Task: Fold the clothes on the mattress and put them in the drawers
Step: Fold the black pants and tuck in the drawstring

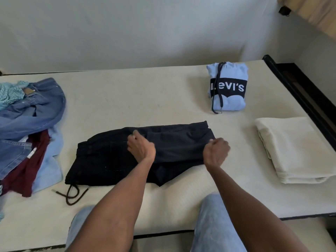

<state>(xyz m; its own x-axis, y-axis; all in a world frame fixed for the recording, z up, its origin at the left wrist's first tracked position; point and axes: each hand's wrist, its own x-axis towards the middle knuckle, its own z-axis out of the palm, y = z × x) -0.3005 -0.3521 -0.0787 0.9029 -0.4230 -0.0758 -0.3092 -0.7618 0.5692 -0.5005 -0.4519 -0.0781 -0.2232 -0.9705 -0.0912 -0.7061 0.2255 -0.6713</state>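
Both hands (141, 146) (216, 151) pinch black trousers (112, 160) on the mattress (145, 99).

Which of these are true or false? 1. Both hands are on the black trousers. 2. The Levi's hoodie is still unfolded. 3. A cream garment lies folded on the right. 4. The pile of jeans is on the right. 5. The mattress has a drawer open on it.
1. True: the left hand and right hand grip the black trousers.
2. False: the Levi's hoodie is folded.
3. True: the cream garment.
4. False: the pile of jeans lies on the left.
5. False: no drawer shows on the mattress.
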